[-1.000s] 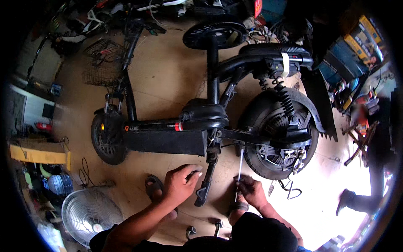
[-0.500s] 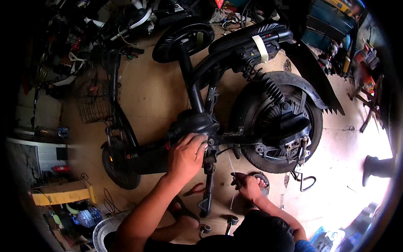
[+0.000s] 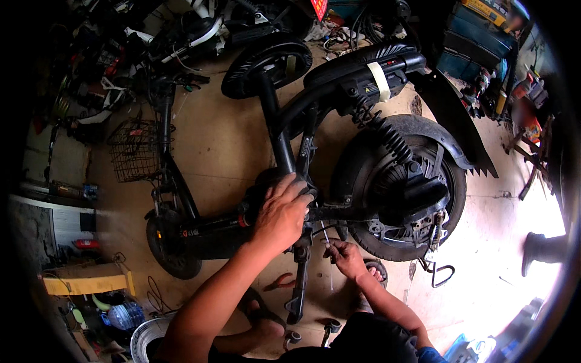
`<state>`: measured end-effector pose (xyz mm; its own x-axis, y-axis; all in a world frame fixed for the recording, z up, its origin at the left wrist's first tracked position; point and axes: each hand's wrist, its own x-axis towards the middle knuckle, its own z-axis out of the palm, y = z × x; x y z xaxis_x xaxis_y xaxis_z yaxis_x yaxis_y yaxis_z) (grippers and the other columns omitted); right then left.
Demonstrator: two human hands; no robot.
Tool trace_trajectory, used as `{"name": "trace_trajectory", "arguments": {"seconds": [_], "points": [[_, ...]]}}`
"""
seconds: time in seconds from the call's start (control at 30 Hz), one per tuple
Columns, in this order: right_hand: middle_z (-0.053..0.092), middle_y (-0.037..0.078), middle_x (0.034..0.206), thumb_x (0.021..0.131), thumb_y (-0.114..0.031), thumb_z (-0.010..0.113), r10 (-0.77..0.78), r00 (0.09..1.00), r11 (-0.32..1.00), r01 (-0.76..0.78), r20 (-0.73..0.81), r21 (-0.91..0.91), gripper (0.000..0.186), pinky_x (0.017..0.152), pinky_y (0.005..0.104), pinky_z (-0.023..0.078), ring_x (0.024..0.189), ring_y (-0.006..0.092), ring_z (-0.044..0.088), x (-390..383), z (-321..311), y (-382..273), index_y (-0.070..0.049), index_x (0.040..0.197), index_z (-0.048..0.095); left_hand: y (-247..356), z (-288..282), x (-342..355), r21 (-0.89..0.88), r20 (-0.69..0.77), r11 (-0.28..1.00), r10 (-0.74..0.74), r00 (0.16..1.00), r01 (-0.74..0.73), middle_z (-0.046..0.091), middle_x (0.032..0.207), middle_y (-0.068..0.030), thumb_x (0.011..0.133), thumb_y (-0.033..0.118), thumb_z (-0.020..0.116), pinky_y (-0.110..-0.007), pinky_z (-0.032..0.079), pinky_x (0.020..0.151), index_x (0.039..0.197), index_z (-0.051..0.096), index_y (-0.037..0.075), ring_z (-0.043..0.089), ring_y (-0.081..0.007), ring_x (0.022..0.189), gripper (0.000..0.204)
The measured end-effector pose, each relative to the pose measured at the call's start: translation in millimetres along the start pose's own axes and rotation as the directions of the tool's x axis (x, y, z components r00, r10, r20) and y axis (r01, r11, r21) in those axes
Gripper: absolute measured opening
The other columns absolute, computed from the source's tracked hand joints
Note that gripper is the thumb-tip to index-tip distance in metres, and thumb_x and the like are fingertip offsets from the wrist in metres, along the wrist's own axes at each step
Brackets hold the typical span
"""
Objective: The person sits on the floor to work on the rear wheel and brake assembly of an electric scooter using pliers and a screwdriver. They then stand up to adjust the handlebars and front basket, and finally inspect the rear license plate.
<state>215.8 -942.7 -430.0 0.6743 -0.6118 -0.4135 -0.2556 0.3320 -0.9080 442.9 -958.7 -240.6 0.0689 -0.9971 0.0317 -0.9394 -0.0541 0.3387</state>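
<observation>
A black electric scooter stands across the view, its rear wheel (image 3: pixel 363 233) on the right. My left hand (image 3: pixel 279 219) is bent over the black frame at the foot of the seat post (image 3: pixel 279 145), fingers curled around it; their tips are partly hidden. Below the frame, beside the kickstand leg (image 3: pixel 298 275), my right hand (image 3: pixel 346 257) pinches a thin white strip (image 3: pixel 331 275). The strip runs from under the frame down past my fingers. Red-handled pliers (image 3: pixel 280 282) lie on the floor left of the kickstand leg.
A wire basket (image 3: pixel 134 151) hangs at the scooter's front, left. My sandalled feet (image 3: pixel 376 271) are on the tiled floor near the kickstand. A white bucket (image 3: pixel 142 339) and yellow-edged box (image 3: pixel 91 284) stand lower left. Dark boxes (image 3: pixel 475 39) are stacked far right.
My right hand has moved up and left along the white strip, closer to the frame. The left hand has shifted slightly right and up onto the seat post's foot.
</observation>
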Motion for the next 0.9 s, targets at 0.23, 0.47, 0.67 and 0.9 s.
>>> {"name": "trace_trajectory", "arguments": {"seconds": [0.23, 0.47, 0.67, 0.9], "points": [[0.072, 0.002, 0.077, 0.106, -0.025, 0.063, -0.028, 0.998, 0.998, 0.030, -0.055, 0.049, 0.026, 0.061, 0.0274, 0.049, 0.062, 0.0089, 0.057, 9.3, 9.0, 10.9, -0.003, 0.109, 0.076, 0.6, 5.4, 16.0, 0.065, 0.103, 0.995, 0.070, 0.992, -0.077, 0.062, 0.138, -0.0164, 0.086, 0.005, 0.069, -0.050, 0.031, 0.120, 0.124, 0.071, 0.003, 0.043, -0.0370, 0.145, 0.038], [0.071, 0.002, 0.077, 0.106, -0.023, 0.064, -0.029, 0.995, 0.992, 0.041, -0.099, 0.123, 0.026, 0.061, 0.0270, 0.048, 0.064, 0.0077, 0.056, 6.1, 20.9, -9.1, -0.003, 0.117, 0.074, 2.0, 24.3, 48.4, 0.262, 0.402, 0.911, 0.198, 0.894, -0.319, 0.069, 0.119, -0.0156, 0.081, 0.005, 0.065, -0.050, 0.033, 0.119, 0.100, 0.074, 0.001, 0.048, -0.0352, 0.141, 0.021], [0.076, 0.009, 0.082, 0.104, -0.023, 0.065, -0.071, 0.992, 0.998, 0.071, -0.105, -0.003, 0.032, 0.067, 0.0331, 0.053, 0.068, 0.0176, 0.068, -1.6, 15.8, -13.8, -0.003, 0.129, 0.068, 1.0, 21.0, 41.6, 0.264, 0.365, 0.900, 0.240, 0.900, -0.347, 0.069, 0.113, -0.0158, 0.077, 0.005, 0.066, -0.049, 0.037, 0.116, 0.095, 0.074, 0.001, 0.053, -0.0354, 0.135, 0.020], [0.078, 0.013, 0.093, 0.100, -0.019, 0.067, -0.153, 0.972, 0.975, 0.119, -0.177, -0.188, 0.024, 0.076, 0.0408, 0.059, 0.085, 0.0348, 0.076, -37.6, 8.2, -66.3, -0.004, 0.118, 0.061, 20.1, -24.1, 9.7, 0.252, 0.130, 0.919, 0.278, 0.952, -0.303, 0.067, 0.110, -0.0154, 0.083, 0.008, 0.061, -0.048, 0.041, 0.110, 0.097, 0.068, -0.001, 0.056, -0.0344, 0.126, 0.019]]}}
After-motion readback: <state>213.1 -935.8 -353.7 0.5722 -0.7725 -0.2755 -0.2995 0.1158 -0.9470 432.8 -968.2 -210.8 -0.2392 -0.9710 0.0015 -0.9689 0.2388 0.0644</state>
